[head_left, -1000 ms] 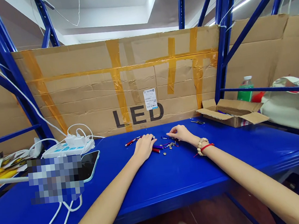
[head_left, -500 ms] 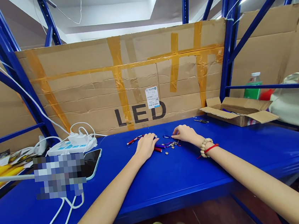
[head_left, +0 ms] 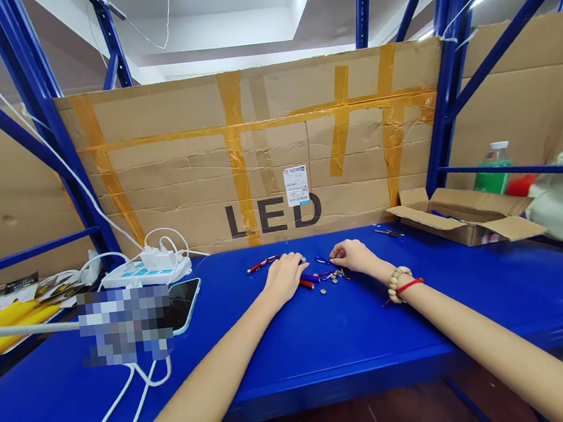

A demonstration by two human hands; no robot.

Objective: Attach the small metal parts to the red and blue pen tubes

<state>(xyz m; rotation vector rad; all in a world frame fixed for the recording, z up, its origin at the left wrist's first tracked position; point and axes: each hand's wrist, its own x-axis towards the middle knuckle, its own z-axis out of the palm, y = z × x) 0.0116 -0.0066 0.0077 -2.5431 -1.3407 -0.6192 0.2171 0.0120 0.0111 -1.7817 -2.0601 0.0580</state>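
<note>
My left hand (head_left: 284, 278) rests on the blue table with its fingers curled together. A silvery bit shows at its fingertips, but what it holds is hidden. A red tube with a silver clip (head_left: 263, 264) lies to its left. At its right side a purple-blue tube (head_left: 311, 278) and a short red tube (head_left: 306, 284) stick out. My right hand (head_left: 352, 256), wearing a bead bracelet, has thumb and fingers pinched at the end of a blue loop-shaped clip (head_left: 322, 260). Between the hands lie small metal bits (head_left: 337, 274) and a round silvery disc (head_left: 323, 292).
On the left are a phone (head_left: 185, 305), a white power strip (head_left: 140, 273) with cables, and yellow packets (head_left: 16, 319). An open cardboard box (head_left: 469, 231) stands at the right, with small dark metal pieces (head_left: 389, 233) nearby. A large cardboard sheet (head_left: 182, 181) stands behind.
The camera has turned slightly left, so everything sits further right in view. Both hands keep nearly the same pose and place over the small parts.
</note>
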